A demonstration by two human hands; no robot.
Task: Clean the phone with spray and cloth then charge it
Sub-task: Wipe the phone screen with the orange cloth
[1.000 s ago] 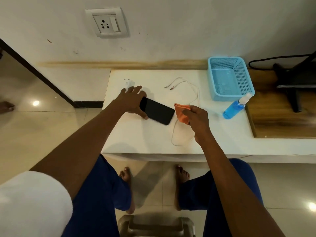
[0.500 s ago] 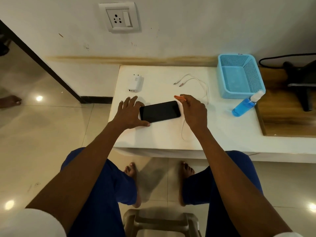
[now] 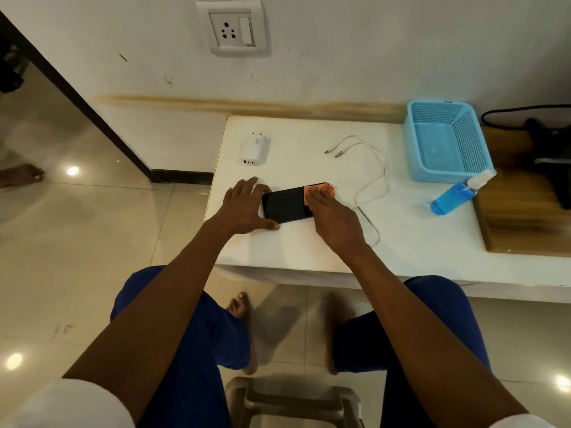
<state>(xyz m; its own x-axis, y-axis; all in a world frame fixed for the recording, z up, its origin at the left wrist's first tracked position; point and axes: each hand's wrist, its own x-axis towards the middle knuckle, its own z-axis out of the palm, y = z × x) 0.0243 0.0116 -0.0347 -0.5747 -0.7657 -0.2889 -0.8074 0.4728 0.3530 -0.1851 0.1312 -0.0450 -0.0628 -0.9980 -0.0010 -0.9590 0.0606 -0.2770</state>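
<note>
So the phone (image 3: pixel 285 203) is lying flat, screen up, near the front left part of the white table (image 3: pixel 309 248). My left hand (image 3: pixel 245 208) is braced against its left end, fingers spread along the far side and thumb hooked along the near edge, so I'm basically pinning it in place. My right hand (image 3: pixel 332 219) is on the right end of the screen, fingers pressing the orange cloth (image 3: pixel 321 189) down onto the glass; only a bit of the cloth pokes out past my fingertips.

The white charger brick (image 3: pixel 255 148) sits further back on the table, left of the phone and well apart from it. The white cable (image 3: pixel 375 168) loops off to the right of my right hand, both plug ends lying loose toward the back. The blue spray bottle (image 3: pixel 454 196) is on its side over by the right, its cap end just touching the front corner of the light blue basket (image 3: pixel 448 173). The wall socket (image 3: pixel 233 27) is up above the table.
</note>
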